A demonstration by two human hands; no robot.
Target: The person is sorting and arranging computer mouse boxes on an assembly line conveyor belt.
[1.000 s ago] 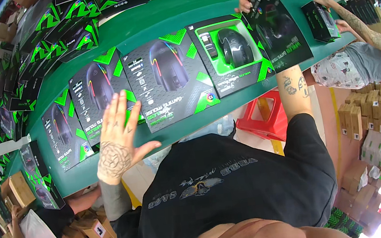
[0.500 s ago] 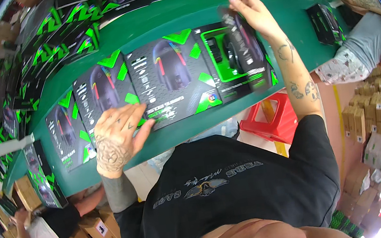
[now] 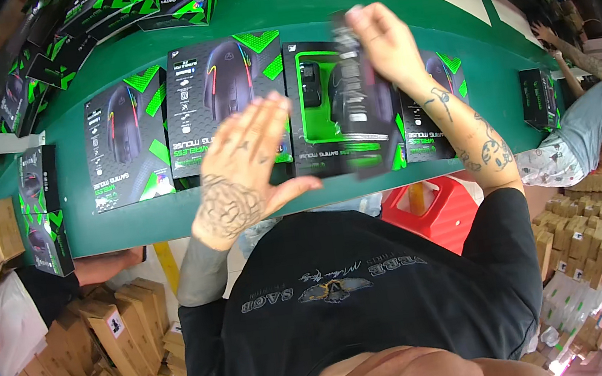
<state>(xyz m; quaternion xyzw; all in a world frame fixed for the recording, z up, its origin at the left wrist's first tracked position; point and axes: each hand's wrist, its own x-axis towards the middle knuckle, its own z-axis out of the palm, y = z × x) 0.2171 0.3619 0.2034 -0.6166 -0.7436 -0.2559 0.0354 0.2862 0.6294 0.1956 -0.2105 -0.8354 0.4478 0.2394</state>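
Note:
Along the green table lies a row of black-and-green gaming mouse boxes. My right hand pinches the upper edge of a hinged front flap, which stands partly raised and is blurred. Behind this flap the opened mouse box shows a bright green insert with a small black item in it. My left hand lies with fingers stretched out over the lower part of a closed mouse box. Another closed mouse box is farther left. My right forearm partly covers a closed mouse box.
More mouse boxes are piled along the far side of the green table. Two stand at its left end. A red stool is below the near edge. Other people are at both sides. Brown cartons stack on the floor.
The view has turned, so the row sits more level. My left hand has shifted right across the closed box. The flap in my right hand has swung left, covering more of the green insert.

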